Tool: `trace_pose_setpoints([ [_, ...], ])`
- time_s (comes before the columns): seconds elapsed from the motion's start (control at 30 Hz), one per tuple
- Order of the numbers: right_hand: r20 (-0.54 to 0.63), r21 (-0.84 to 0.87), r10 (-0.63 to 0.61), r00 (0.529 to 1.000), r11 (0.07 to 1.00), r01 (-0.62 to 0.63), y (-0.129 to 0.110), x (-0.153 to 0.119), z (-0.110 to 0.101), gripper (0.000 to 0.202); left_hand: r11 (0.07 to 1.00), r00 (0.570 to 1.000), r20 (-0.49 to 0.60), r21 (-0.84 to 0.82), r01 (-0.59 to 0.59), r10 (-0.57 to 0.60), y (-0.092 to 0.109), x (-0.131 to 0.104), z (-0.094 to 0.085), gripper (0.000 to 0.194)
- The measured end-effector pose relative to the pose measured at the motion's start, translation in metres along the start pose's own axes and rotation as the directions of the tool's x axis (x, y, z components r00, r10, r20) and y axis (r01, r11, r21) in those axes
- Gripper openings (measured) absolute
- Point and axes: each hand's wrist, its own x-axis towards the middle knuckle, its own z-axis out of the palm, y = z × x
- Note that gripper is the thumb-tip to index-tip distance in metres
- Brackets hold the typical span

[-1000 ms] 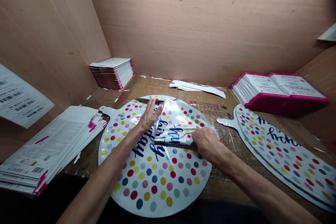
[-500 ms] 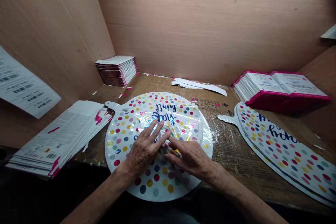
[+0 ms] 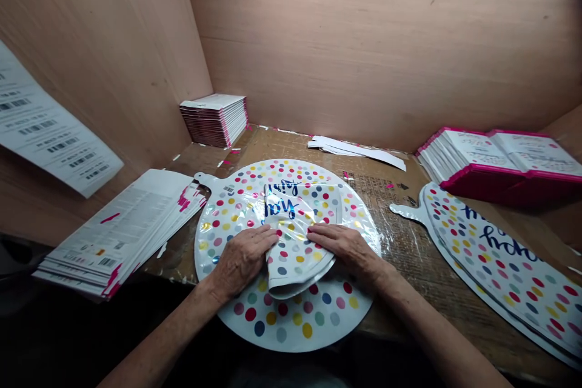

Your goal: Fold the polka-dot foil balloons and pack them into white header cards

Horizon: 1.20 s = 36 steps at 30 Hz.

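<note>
Pressing folded white polka-dot foil balloon [image 3: 297,257] under left hand [image 3: 240,257] and right hand [image 3: 357,251], fingers together; can't tell if pinching. Likely light, slick, springy; hold by sides.

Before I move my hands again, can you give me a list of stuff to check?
Left hand touching the folded dotted piece: ok.
Right hand touching it too: ok.
Folded piece lying on top of the big round dotted sheet: ok.
Folded piece's near edge pressed flat: not ok, it curves up.
White paper strips away from both hands: ok.
No creases under the fingers: cannot tell, the hands cover that part.
</note>
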Motion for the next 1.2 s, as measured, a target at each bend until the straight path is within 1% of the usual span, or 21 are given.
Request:
trace_pose_setpoints([
  [0.07, -0.028, 0.117, 0.152, 0.988, 0.982, -0.148, 0.005, 0.016, -0.003, 0.032, 0.984, 0.986, -0.036, -0.076, 0.161, -0.164, 0.002, 0.001, -0.002, 0.032],
  [0.1, -0.045, 0.152, 0.251, 0.967, 0.958, -0.242, 0.007, 0.025, -0.003, 0.031, 0.954, 0.957, -0.066, -0.116, 0.275, -0.284, 0.003, 0.004, -0.003, 0.031],
  [0.17, -0.095, 0.165, 0.441, 0.892, 0.891, -0.423, 0.012, 0.044, -0.001, 0.036, 0.843, 0.842, -0.095, -0.162, 0.514, -0.531, 0.007, 0.014, -0.005, 0.032],
  [0.23, -0.145, 0.143, 0.577, 0.804, 0.816, -0.560, 0.016, 0.060, 0.004, 0.039, 0.709, 0.708, -0.058, -0.109, 0.696, -0.704, 0.011, 0.027, -0.008, 0.039],
  [0.3, -0.144, 0.109, 0.650, 0.746, 0.760, -0.641, 0.018, 0.071, 0.009, 0.039, 0.629, 0.630, -0.024, 0.034, 0.777, -0.777, 0.013, 0.040, -0.009, 0.046],
  [0.37, -0.132, 0.028, 0.680, 0.722, 0.730, -0.683, 0.013, 0.074, 0.010, 0.038, 0.601, 0.616, -0.046, 0.172, 0.781, -0.787, 0.013, 0.048, -0.008, 0.043],
  [0.43, -0.211, -0.088, 0.621, 0.755, 0.757, -0.647, -0.001, 0.074, 0.011, 0.034, 0.592, 0.618, -0.076, 0.216, 0.776, -0.782, 0.011, 0.052, -0.006, 0.040],
  [0.53, -0.327, -0.256, 0.290, 0.899, 0.889, -0.380, -0.035, 0.077, 0.017, 0.041, 0.555, 0.559, -0.027, 0.082, 0.828, -0.829, 0.002, 0.054, -0.007, 0.042],
  [0.6, -0.244, -0.318, 0.133, 0.960, 0.925, -0.209, -0.057, 0.088, 0.025, 0.036, 0.499, 0.501, 0.038, -0.040, 0.865, -0.865, -0.004, 0.055, -0.011, 0.045],
  [0.67, -0.099, -0.357, 0.149, 0.984, 0.918, -0.175, -0.070, 0.102, 0.035, 0.027, 0.470, 0.477, 0.081, -0.096, 0.878, -0.875, -0.007, 0.054, -0.018, 0.046],
  [0.73, 0.004, -0.393, 0.186, 0.983, 0.904, -0.170, -0.073, 0.109, 0.040, 0.027, 0.504, 0.508, 0.065, -0.068, 0.861, -0.859, -0.006, 0.052, -0.026, 0.046],
  [0.77, 0.030, -0.401, 0.159, 0.987, 0.906, -0.134, -0.072, 0.107, 0.040, 0.027, 0.547, 0.548, 0.014, -0.039, 0.836, -0.837, -0.005, 0.051, -0.031, 0.046],
  [0.8, 0.046, -0.400, 0.094, 0.995, 0.914, -0.068, -0.069, 0.102, 0.038, 0.027, 0.613, 0.612, -0.061, -0.013, 0.790, -0.789, -0.004, 0.050, -0.035, 0.046],
  [0.87, 0.060, -0.376, -0.079, 0.995, 0.922, 0.096, -0.062, 0.081, 0.030, 0.030, 0.804, 0.798, -0.144, 0.018, 0.594, -0.586, -0.004, 0.050, -0.043, 0.042],
  [0.9, 0.075, -0.352, -0.158, 0.985, 0.919, 0.174, -0.058, 0.067, 0.025, 0.032, 0.895, 0.890, -0.111, 0.012, 0.447, -0.443, -0.005, 0.051, -0.045, 0.043],
  [0.93, 0.096, -0.324, -0.214, 0.972, 0.917, 0.234, -0.055, 0.054, 0.020, 0.035, 0.957, 0.957, -0.024, -0.014, 0.289, -0.289, -0.007, 0.052, -0.046, 0.047],
  [0.97, 0.118, -0.291, -0.242, 0.963, 0.919, 0.267, -0.051, 0.040, 0.015, 0.037, 0.986, 0.983, 0.105, -0.056, 0.159, -0.153, -0.009, 0.054, -0.045, 0.052],
  [1.0, 0.133, -0.254, -0.250, 0.959, 0.927, 0.277, -0.046, 0.029, 0.011, 0.038, 0.992, 0.969, 0.238, -0.091, 0.088, -0.064, -0.013, 0.055, -0.043, 0.056],
  [1.07, 0.106, -0.156, -0.228, 0.968, 0.957, 0.243, -0.036, 0.012, 0.008, 0.038, 0.991, 0.911, 0.413, -0.109, 0.076, -0.025, -0.020, 0.054, -0.037, 0.059],
  [1.13, -0.026, 0.005, -0.138, 0.990, 0.990, 0.138, -0.025, 0.006, 0.011, 0.036, 0.985, 0.893, 0.446, -0.113, 0.128, -0.065, -0.026, 0.052, -0.030, 0.054],
  [1.2, -0.188, 0.202, 0.121, 0.975, 0.976, -0.082, -0.012, 0.011, 0.015, 0.034, 0.969, 0.910, 0.402, -0.167, 0.184, -0.104, -0.027, 0.052, -0.024, 0.043],
])
